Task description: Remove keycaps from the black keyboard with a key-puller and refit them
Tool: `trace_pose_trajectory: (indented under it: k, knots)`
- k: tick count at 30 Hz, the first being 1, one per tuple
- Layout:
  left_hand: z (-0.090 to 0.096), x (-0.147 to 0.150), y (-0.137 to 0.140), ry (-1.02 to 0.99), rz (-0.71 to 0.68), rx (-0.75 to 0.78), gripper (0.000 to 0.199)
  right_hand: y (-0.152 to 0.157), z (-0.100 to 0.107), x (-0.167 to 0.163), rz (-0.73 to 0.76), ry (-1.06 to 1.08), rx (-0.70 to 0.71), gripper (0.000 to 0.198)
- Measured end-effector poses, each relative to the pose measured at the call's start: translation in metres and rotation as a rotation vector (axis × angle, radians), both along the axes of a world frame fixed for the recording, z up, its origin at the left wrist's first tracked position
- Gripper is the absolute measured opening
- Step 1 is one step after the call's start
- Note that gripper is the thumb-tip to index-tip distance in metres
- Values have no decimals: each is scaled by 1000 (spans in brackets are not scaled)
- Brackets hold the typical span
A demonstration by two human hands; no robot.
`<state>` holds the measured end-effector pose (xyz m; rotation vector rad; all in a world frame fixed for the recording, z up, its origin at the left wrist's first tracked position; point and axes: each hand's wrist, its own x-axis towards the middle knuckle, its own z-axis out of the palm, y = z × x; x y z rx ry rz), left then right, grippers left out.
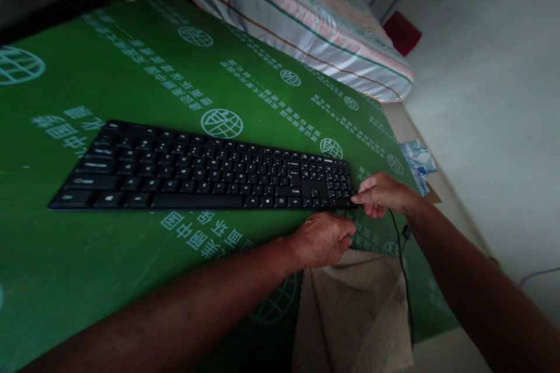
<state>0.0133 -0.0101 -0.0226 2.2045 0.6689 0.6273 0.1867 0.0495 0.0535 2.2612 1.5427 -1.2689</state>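
A black keyboard (210, 178) lies flat on the green printed board (131, 256), its number pad toward my right hand. My right hand (385, 193) is closed in a pinch at the keyboard's right end, with a small dark bit at the fingertips. From this hand a black cable (403, 280) runs down over the board's right part. A small black plug (406, 232) shows beside the cable. My left hand (326, 239) is curled closed just below the number pad. Right under it is a brown cloth (350, 315); whether the fingers grip anything is hidden.
Beyond the board lies a mattress (306, 29) with a striped cover. A red object (401, 33) sits at its far right corner, by the pale wall (490, 99). Blue and white packaging (419, 163) lies past the board's right edge.
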Motion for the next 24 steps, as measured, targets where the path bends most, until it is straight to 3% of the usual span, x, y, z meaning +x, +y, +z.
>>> trace_pose_trajectory:
  k: [10, 24]
  knots:
    - [1, 0, 0, -7, -1, -6, 14, 9, -4, 7, 67, -22, -57, 28]
    - [3, -2, 0, -19, 15, -23, 13, 2, 0, 2, 7, 20, -12, 30]
